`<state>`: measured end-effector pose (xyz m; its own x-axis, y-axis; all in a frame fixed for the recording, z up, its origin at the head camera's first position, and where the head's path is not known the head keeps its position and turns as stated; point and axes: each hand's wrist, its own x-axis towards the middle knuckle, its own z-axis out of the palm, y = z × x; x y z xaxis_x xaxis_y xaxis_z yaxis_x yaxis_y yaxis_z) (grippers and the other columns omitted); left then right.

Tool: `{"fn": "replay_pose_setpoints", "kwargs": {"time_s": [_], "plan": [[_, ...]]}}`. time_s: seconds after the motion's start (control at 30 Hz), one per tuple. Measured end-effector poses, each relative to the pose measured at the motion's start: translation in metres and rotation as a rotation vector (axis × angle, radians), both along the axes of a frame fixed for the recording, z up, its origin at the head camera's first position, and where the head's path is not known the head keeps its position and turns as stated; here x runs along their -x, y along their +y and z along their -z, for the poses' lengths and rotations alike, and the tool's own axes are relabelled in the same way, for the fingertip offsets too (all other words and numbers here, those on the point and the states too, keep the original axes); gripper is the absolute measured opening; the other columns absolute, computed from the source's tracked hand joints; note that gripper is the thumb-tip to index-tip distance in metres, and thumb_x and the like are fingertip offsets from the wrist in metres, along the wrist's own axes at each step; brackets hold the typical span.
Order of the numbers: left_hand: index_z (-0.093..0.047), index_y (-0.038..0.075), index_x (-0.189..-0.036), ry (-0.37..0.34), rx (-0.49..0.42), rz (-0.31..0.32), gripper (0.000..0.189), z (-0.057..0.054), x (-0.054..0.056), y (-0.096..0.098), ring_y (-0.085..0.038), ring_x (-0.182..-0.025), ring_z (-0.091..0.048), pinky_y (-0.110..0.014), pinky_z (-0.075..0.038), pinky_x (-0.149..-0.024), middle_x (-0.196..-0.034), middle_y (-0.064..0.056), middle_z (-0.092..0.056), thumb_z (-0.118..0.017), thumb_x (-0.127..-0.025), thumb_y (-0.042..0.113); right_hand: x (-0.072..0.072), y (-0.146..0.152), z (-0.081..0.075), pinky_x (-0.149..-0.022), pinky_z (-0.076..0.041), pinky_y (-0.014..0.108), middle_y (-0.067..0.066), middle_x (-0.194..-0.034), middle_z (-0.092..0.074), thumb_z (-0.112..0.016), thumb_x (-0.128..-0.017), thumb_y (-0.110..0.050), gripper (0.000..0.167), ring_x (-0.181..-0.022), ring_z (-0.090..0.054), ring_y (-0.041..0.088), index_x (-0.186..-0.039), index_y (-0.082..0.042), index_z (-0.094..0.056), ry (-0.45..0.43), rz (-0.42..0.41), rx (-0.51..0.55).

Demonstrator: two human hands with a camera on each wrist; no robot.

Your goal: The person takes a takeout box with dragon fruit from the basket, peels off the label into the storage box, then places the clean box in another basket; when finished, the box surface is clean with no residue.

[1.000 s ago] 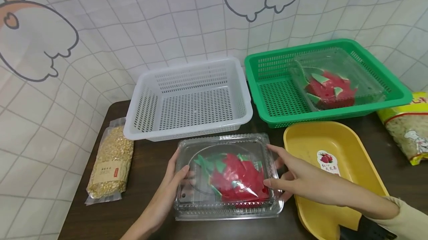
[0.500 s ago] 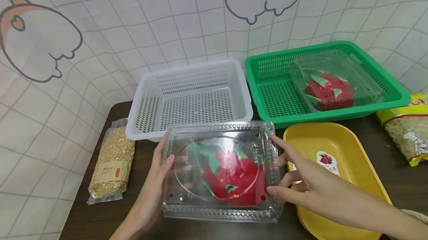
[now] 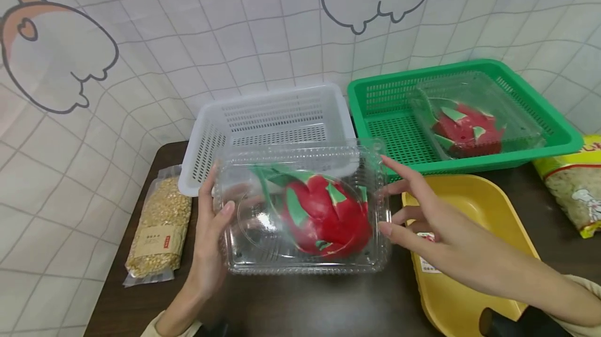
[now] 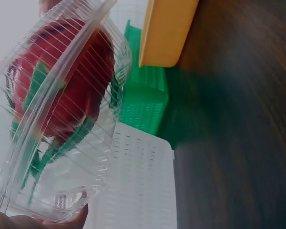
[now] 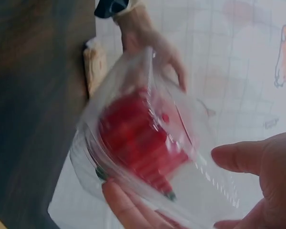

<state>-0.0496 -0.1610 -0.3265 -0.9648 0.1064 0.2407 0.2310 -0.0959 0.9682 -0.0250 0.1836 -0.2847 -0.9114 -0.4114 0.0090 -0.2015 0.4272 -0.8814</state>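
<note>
A clear plastic clamshell box (image 3: 253,243) is held up over the dark table, tilted, with a red and green dragon fruit (image 3: 324,212) inside. My left hand (image 3: 208,238) grips its left end, thumb on the near face and fingers showing through the plastic behind. At the opposite end my right hand (image 3: 432,227) holds the box between thumb and fingers. In the left wrist view the dragon fruit (image 4: 62,76) shows through the ribbed wall, and the box stands off the table. Blurred in the right wrist view, the box (image 5: 128,143) lies between both hands.
Behind the box stands a white basket (image 3: 192,170). To its right, a green basket (image 3: 394,139) bears another boxed dragon fruit (image 3: 469,128). A yellow tray (image 3: 488,206) sits under my right forearm. Bagged corn kernels (image 3: 157,227) lie left; a yellow-topped bag (image 3: 573,185) lies far right.
Both hands have lifted the clamshell box off the table and moved it up toward the white basket, tilting it. It now overlaps the basket's front in the head view.
</note>
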Motion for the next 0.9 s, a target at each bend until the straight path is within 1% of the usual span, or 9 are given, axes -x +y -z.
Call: {"fn": "replay_pose_setpoints", "kwargs": {"time_s": [0.1, 0.2, 0.33, 0.4, 0.47, 0.57, 0.67, 0.77, 0.9], "plan": [[-0.020, 0.025, -0.167, 0.030, 0.003, -0.009, 0.066, -0.002, 0.001, 0.003, -0.031, -0.127, -0.061, -0.041, -0.058, -0.091, -0.153, -0.019, -0.041, -0.040, -0.105, 0.016, 0.007, 0.003, -0.004, -0.092, -0.060, 0.037, 0.009, -0.155, -0.041, -0.067, -0.104, -0.021, 0.085, -0.125, -0.062, 0.023, -0.166, -0.042, -0.011, 0.074, 0.011, 0.010], [-0.021, 0.024, -0.167, 0.057, -0.012, 0.017, 0.066, -0.002, 0.001, 0.005, -0.030, -0.129, -0.060, -0.041, -0.057, -0.093, -0.158, -0.017, -0.036, -0.039, -0.105, 0.012, 0.014, 0.001, -0.009, -0.100, -0.056, 0.030, 0.004, -0.159, -0.035, -0.067, -0.104, -0.017, 0.078, -0.138, -0.048, 0.028, -0.165, -0.038, -0.023, 0.161, 0.014, 0.011], [-0.020, 0.023, -0.167, 0.117, -0.032, 0.080, 0.068, 0.000, 0.002, 0.005, -0.029, -0.127, -0.062, -0.046, -0.060, -0.092, -0.159, -0.021, -0.034, -0.035, -0.104, 0.004, 0.025, 0.000, -0.016, -0.101, -0.047, 0.016, -0.002, -0.156, -0.041, -0.072, -0.100, -0.013, 0.068, -0.141, -0.041, 0.021, -0.158, -0.032, -0.043, 0.348, -0.040, -0.061], [-0.020, 0.021, -0.167, 0.158, -0.028, 0.118, 0.070, 0.001, 0.002, 0.005, -0.028, -0.126, -0.062, -0.047, -0.060, -0.091, -0.158, -0.021, -0.035, -0.034, -0.102, 0.000, 0.031, 0.001, -0.020, -0.098, -0.049, 0.019, -0.003, -0.154, -0.047, -0.073, -0.098, -0.010, 0.063, -0.138, -0.044, 0.016, -0.153, -0.031, -0.052, 0.430, -0.090, -0.101], [-0.020, 0.018, -0.167, 0.191, 0.004, 0.149, 0.071, 0.002, 0.002, 0.004, -0.028, -0.125, -0.062, -0.046, -0.061, -0.091, -0.156, -0.022, -0.037, -0.034, -0.101, -0.002, 0.037, 0.004, -0.025, -0.097, -0.052, 0.024, -0.006, -0.152, -0.051, -0.075, -0.097, -0.009, 0.061, -0.136, -0.047, 0.012, -0.150, -0.032, -0.056, 0.465, -0.161, -0.128], [-0.020, 0.016, -0.167, 0.192, 0.029, 0.198, 0.071, 0.002, 0.003, 0.003, -0.028, -0.124, -0.063, -0.048, -0.061, -0.090, -0.147, -0.024, -0.044, -0.034, -0.099, -0.003, 0.044, 0.008, -0.033, -0.094, -0.057, 0.032, -0.011, -0.151, -0.052, -0.075, -0.097, -0.010, 0.062, -0.135, -0.049, 0.008, -0.150, -0.035, -0.055, 0.434, -0.289, -0.151], [-0.019, 0.015, -0.166, 0.177, 0.028, 0.247, 0.072, 0.000, 0.005, 0.001, -0.029, -0.124, -0.063, -0.051, -0.061, -0.090, -0.145, -0.026, -0.045, -0.033, -0.098, -0.004, 0.049, 0.012, -0.039, -0.100, -0.056, 0.046, -0.015, -0.153, -0.049, -0.075, -0.097, -0.015, 0.065, -0.140, -0.045, 0.006, -0.152, -0.040, -0.051, 0.331, -0.386, -0.160], [-0.019, 0.015, -0.166, 0.152, 0.021, 0.288, 0.071, -0.002, 0.007, 0.000, -0.032, -0.126, -0.062, -0.053, -0.060, -0.092, -0.147, -0.025, -0.043, -0.034, -0.099, -0.003, 0.051, 0.012, -0.041, -0.103, -0.051, 0.058, -0.018, -0.156, -0.046, -0.073, -0.099, -0.020, 0.066, -0.143, -0.042, 0.005, -0.154, -0.044, -0.046, 0.193, -0.441, -0.145], [-0.022, 0.018, -0.166, 0.114, 0.062, 0.321, 0.070, -0.002, 0.010, 0.000, -0.032, -0.127, -0.062, -0.051, -0.058, -0.095, -0.149, -0.023, -0.045, -0.038, -0.100, -0.001, 0.055, 0.008, -0.036, -0.102, -0.048, 0.065, -0.018, -0.159, -0.042, -0.070, -0.100, -0.024, 0.067, -0.144, -0.042, 0.012, -0.157, -0.045, -0.041, 0.071, -0.486, -0.122]]}}
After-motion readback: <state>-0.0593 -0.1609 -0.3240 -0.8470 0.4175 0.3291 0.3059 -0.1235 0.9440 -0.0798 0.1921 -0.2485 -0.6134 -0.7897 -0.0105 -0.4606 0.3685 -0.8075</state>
